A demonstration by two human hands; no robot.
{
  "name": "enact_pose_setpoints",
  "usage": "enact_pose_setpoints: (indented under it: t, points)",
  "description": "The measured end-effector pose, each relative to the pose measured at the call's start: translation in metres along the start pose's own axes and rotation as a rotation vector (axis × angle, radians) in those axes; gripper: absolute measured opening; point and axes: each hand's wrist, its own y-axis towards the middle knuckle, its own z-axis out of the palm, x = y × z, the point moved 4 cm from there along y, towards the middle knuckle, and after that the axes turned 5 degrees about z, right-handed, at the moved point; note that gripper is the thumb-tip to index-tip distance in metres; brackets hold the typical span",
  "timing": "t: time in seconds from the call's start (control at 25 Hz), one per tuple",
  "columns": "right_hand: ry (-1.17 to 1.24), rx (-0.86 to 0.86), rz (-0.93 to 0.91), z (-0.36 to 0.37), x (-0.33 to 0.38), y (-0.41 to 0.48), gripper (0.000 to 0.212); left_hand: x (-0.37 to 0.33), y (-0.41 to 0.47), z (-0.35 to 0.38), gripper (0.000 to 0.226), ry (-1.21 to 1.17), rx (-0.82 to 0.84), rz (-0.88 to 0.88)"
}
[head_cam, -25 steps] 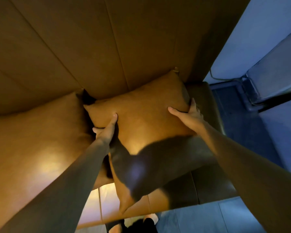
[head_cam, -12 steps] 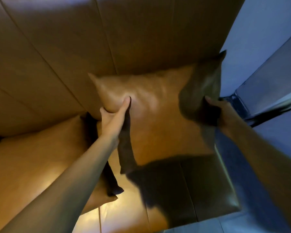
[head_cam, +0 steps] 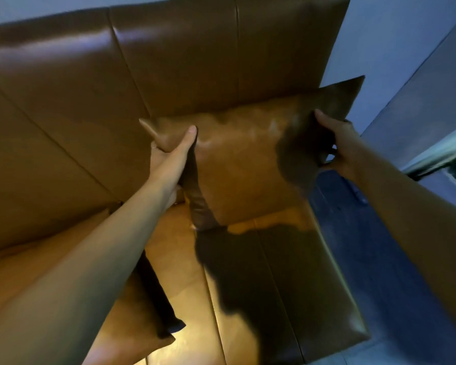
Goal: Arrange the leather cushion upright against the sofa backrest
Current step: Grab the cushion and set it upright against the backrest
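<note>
Both hands clamp the leather cushion, which I see standing upright against the sofa backrest at the sofa's right end.

From the head view, my left hand pinches the upper left corner and my right hand grips the upper right edge. I judge the slick leather could slide down the seat or tip off the open right side once released. No containers are in view; a second cushion lies lower left.
</note>
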Motion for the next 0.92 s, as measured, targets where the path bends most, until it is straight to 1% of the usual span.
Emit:
enact_pose_setpoints:
  t: [0.04, 0.12, 0.2, 0.32, 0.4, 0.48, 0.6, 0.68, 0.76, 0.84, 0.92]
  points:
    - [-0.015, -0.023, -0.006, 0.002, 0.002, 0.002, 0.093, 0.000, 0.001, 0.003, 0.088, -0.009, -0.025, 0.001]
    - [-0.055, -0.066, -0.019, 0.004, 0.003, 0.005, 0.089, 0.001, 0.001, 0.004, 0.083, -0.016, -0.077, 0.005]
    - [-0.086, -0.087, -0.030, 0.007, -0.002, 0.013, 0.086, 0.005, 0.004, 0.003, 0.079, -0.019, -0.079, -0.006]
    - [-0.132, -0.120, -0.085, 0.016, -0.005, 0.018, 0.090, 0.006, 0.010, 0.004, 0.094, 0.004, -0.021, -0.055]
    - [-0.194, -0.160, -0.100, 0.020, -0.007, 0.021, 0.092, 0.004, 0.011, 0.005, 0.094, 0.014, 0.007, -0.068]
    - [-0.288, -0.228, -0.092, 0.022, -0.006, 0.021, 0.092, 0.002, 0.011, 0.004, 0.098, 0.023, 0.027, -0.077]
    - [-0.478, -0.358, -0.116, 0.028, -0.003, 0.015, 0.086, 0.000, 0.005, -0.001, 0.109, 0.052, 0.033, -0.084]
    - [-0.586, -0.442, -0.161, 0.037, -0.001, 0.006, 0.084, -0.002, 0.002, -0.008, 0.103, 0.104, 0.024, -0.051]
    - [-0.677, -0.495, -0.230, 0.053, -0.002, -0.012, 0.084, -0.004, -0.003, -0.019, 0.087, 0.166, 0.008, 0.020]
    - [-0.791, -0.494, -0.318, 0.076, -0.006, -0.037, 0.084, -0.008, -0.011, -0.036, 0.082, 0.220, -0.015, 0.075]
    - [-0.943, -0.430, -0.406, 0.105, -0.013, -0.063, 0.082, -0.010, -0.015, -0.062, 0.079, 0.269, -0.044, 0.099]
